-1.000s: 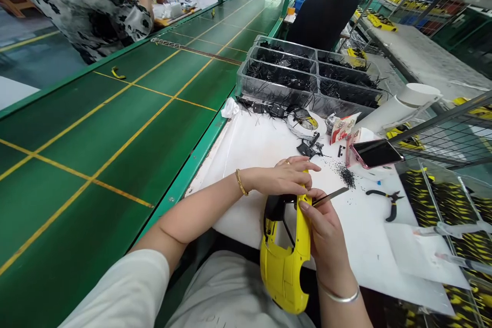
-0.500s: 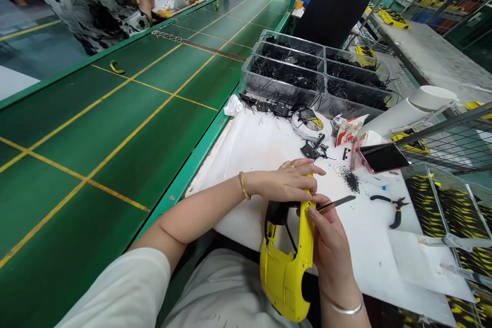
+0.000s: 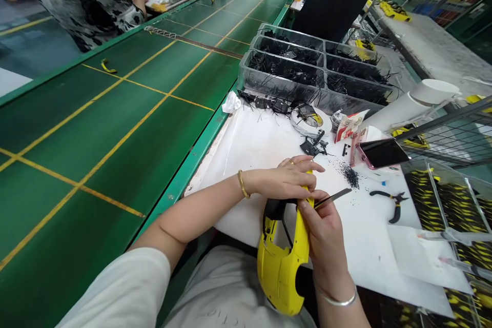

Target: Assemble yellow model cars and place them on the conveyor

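A glossy yellow model car body (image 3: pixel 280 266) lies tilted in my grip, held up off the white mat with a black inner part (image 3: pixel 277 210) showing at its window opening. My left hand (image 3: pixel 288 179) is closed over its upper end. My right hand (image 3: pixel 325 238) holds its edge and pinches a slim metal tool (image 3: pixel 332 198) whose tip points right, over the mat. A fine black grit pile (image 3: pixel 350 177) lies just beyond the tool's tip. The car's far side is hidden.
The white mat (image 3: pixel 357 230) holds black pliers (image 3: pixel 392 204), a phone (image 3: pixel 382 154), a tape roll (image 3: pixel 309 123) and small black parts (image 3: pixel 313 147). A divided clear bin (image 3: pixel 284 69) of black pieces stands behind. A green conveyor belt (image 3: pixel 115 133) runs left.
The yellow car body has tilted slightly, its lower end swinging left, and my right hand has shifted with it. The whole view has moved a little.
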Demonstrator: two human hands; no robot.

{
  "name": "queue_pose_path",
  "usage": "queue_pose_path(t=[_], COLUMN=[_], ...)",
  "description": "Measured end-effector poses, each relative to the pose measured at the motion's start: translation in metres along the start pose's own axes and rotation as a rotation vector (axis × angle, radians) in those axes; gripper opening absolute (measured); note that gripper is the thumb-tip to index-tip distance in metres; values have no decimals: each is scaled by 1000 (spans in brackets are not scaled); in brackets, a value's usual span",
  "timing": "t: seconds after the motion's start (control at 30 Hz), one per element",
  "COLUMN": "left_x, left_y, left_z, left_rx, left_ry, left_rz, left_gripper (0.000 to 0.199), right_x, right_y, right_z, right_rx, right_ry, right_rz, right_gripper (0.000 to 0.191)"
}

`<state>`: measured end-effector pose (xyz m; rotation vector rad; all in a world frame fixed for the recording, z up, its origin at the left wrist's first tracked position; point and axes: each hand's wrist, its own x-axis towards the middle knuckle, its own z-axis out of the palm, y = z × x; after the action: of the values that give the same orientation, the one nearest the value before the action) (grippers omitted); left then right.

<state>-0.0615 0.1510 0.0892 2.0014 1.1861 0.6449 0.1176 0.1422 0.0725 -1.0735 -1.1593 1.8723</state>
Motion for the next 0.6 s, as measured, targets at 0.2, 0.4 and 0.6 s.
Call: queue_pose_path(t=[0.2,0.4,0.6], left_x=[-1,-1,-1], left_y=[-1,-2,1], left_z=[-2,-1,2], left_rx=[5,-30,8], left_ry=[-27,0,-4], left_rz=[27,19,28], left_gripper=[16,17,19], right_x=[-2,-4,1], right_y=[-1,2,6], right_z=[-9,-8,-5], right_rx=[117,122,1], right_ry=[-120,-96,-35], right_rz=[43,75,-23], right_gripper=[30,35,41])
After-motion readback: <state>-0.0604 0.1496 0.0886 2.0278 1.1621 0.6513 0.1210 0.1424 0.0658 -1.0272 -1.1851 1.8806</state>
